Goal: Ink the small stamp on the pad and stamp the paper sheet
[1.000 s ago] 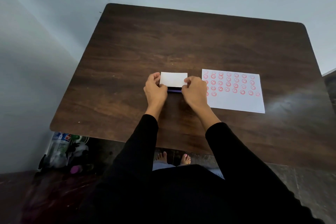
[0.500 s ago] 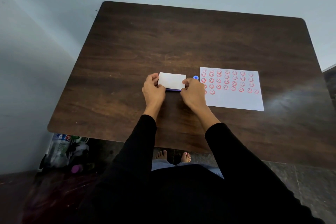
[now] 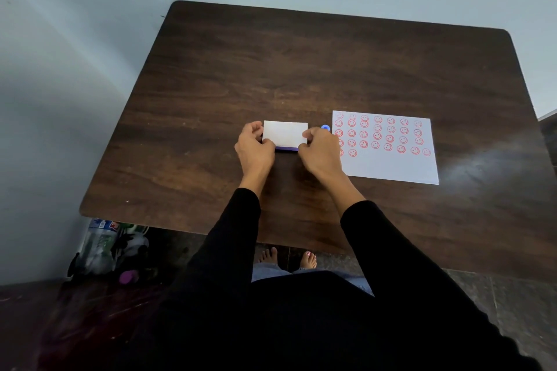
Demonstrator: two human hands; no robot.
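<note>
Dark wood-grain table (image 3: 301,69) against a pale wall, viewed from above; bags and a plastic bottle (image 3: 102,238) on the floor at lower left.

Nearest: black sleeves reaching forward. Left hand (image 3: 254,151) pinches the left edge of the ink pad (image 3: 285,135), fingers curled around it. Right hand (image 3: 320,150) grips the right edge the same way. The pad's white lid faces up, a purple base strip showing along the near edge. Lid now sits almost flat on the base; a second ago its near edge was tilted higher. Judgement: the pad is being closed, or the lid is at the seam, not open for inking.

Just beyond the right hand's knuckles, the small stamp (image 3: 325,128), blue, stands on the table between pad and paper; it was hidden a second ago and neither hand holds it.

Right of that, the paper sheet (image 3: 388,166) lies flat, upper half filled with rows of red smiley prints, lower half blank. Judgement: the stamping round looks finished, or paused.
</note>
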